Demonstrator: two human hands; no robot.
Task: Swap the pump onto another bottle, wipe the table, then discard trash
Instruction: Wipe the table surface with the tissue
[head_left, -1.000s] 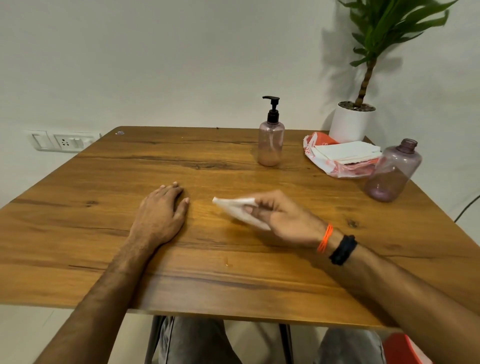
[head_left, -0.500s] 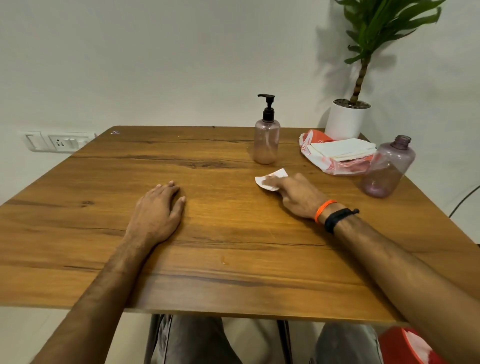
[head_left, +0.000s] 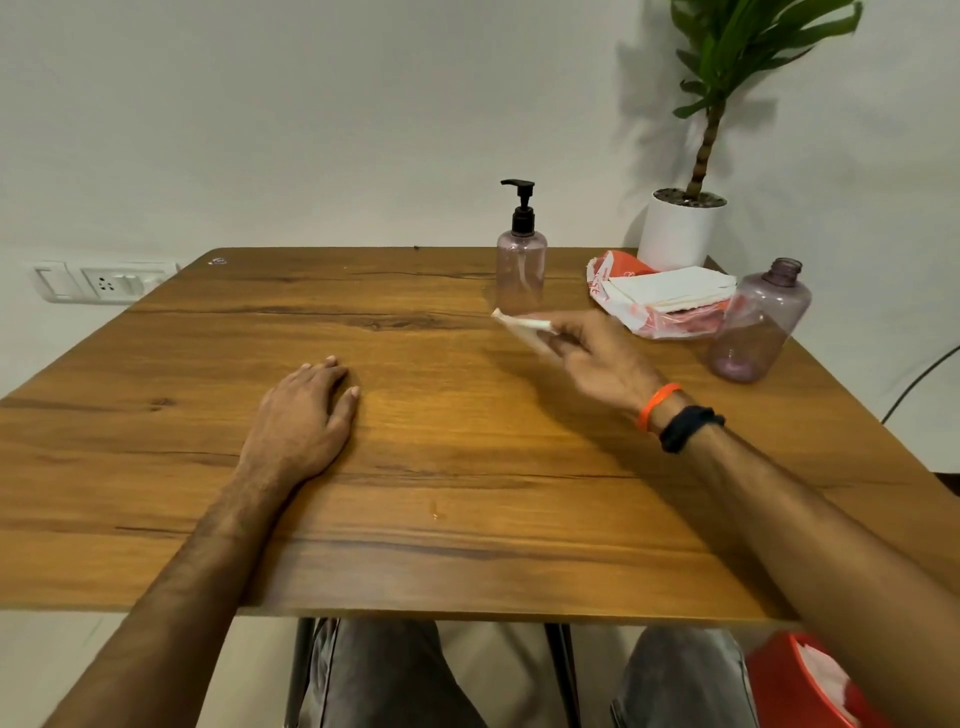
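My right hand (head_left: 597, 361) holds a folded white tissue (head_left: 522, 327) against the wooden table (head_left: 415, 467), just in front of the pink bottle (head_left: 521, 270) that carries the black pump (head_left: 521, 205). My left hand (head_left: 304, 415) rests flat on the table at centre left, fingers straight. A second pink bottle (head_left: 756, 325) without a cap stands at the right, near the table's edge. An orange and white tissue packet (head_left: 660, 296) lies between the two bottles.
A white pot with a green plant (head_left: 680, 228) stands at the table's back right corner. A red bin (head_left: 800, 686) with white tissue inside sits on the floor at the lower right. A wall socket (head_left: 104, 283) is on the left.
My right hand swept the tissue from the table's middle away towards the pump bottle, then a little back to the left. My left hand stayed put.
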